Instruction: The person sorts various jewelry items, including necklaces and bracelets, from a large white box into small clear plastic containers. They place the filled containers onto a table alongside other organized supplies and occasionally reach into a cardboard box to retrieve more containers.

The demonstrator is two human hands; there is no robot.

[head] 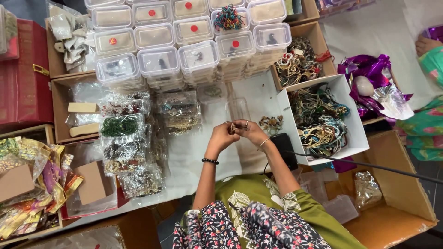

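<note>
Fingers of both hands (236,131) hide a small, indistinct trinket (232,127).

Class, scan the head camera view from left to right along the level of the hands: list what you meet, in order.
Shiny gold fabric pouches → clear plastic bags of beads → left hand → right hand → black rectangular device → white cardboard box of tangled cord bracelets → a person's green patterned sleeve.

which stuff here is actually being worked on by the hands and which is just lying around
In hand:
- left hand and right hand, together pinching a small beaded piece
- little heap of beads beside them

Lying about:
- stacked clear lidded boxes
- white box of corded bracelets
- bagged beads
- purple foil wrap
- red case
</note>
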